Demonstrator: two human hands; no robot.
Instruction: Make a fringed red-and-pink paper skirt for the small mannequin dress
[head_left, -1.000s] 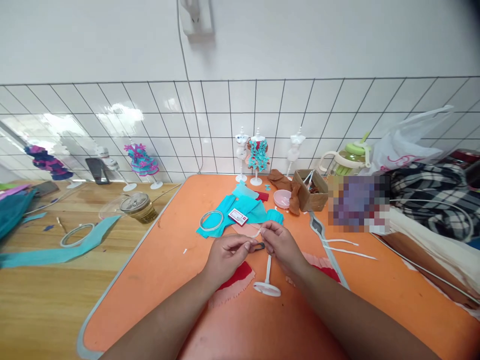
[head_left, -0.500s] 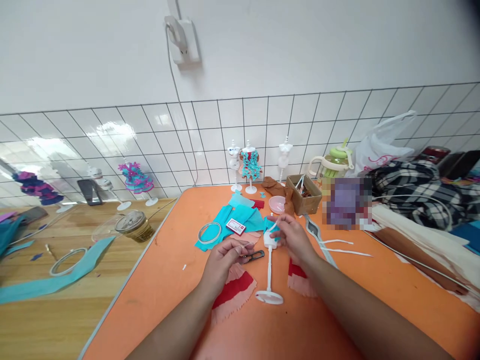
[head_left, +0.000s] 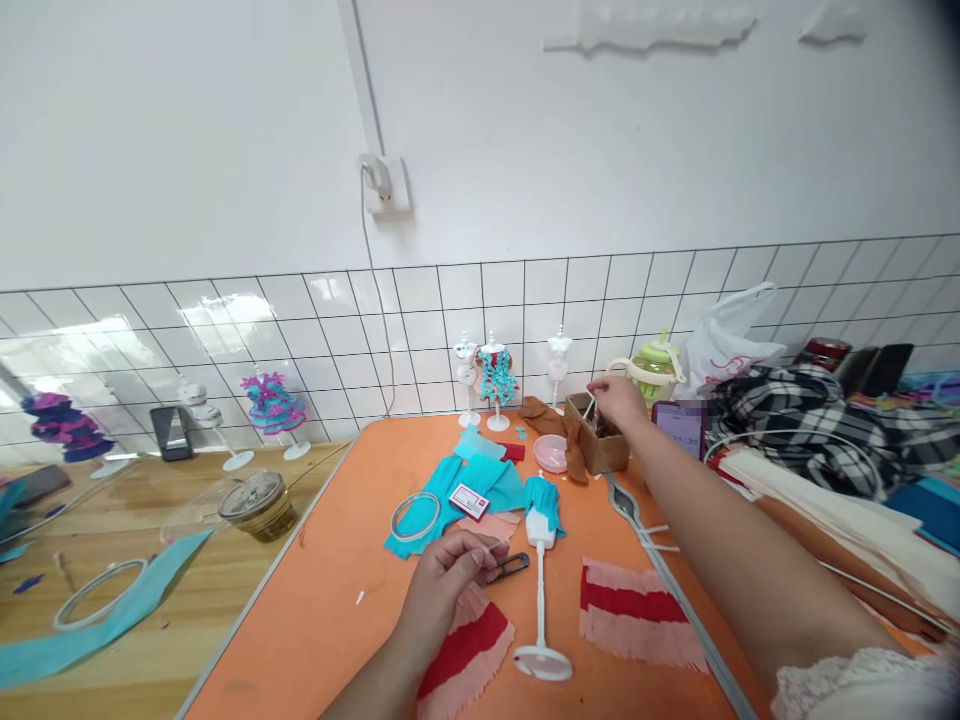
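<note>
My left hand [head_left: 457,580] is closed around a pair of dark thread snips [head_left: 513,566], whose looped end sticks out to the right. Just beyond it, a small white dress form [head_left: 541,530] stands on a round base, blue cloth [head_left: 541,492] draped over its upper part. My right hand [head_left: 619,402] reaches over a brown cardboard box [head_left: 609,455], fingers pinched together beside a slim whitish item [head_left: 589,410]. What those fingers grip is hard to make out. Pink-and-red cloth strips lie on both sides of the form, one [head_left: 637,612] to the right.
An orange tabletop [head_left: 315,620] bears blue cloth [head_left: 495,480], a ring of tape [head_left: 415,517], a labelled card [head_left: 469,502] and a pink dish [head_left: 551,453]. Several dress forms stand by the tiled wall. A phone [head_left: 679,428] and green bottle [head_left: 656,370] are at right.
My right hand has left the dress form, where it held a white strip, and moved to the cardboard box. The left hand keeps the thread snips. The view has tilted up.
</note>
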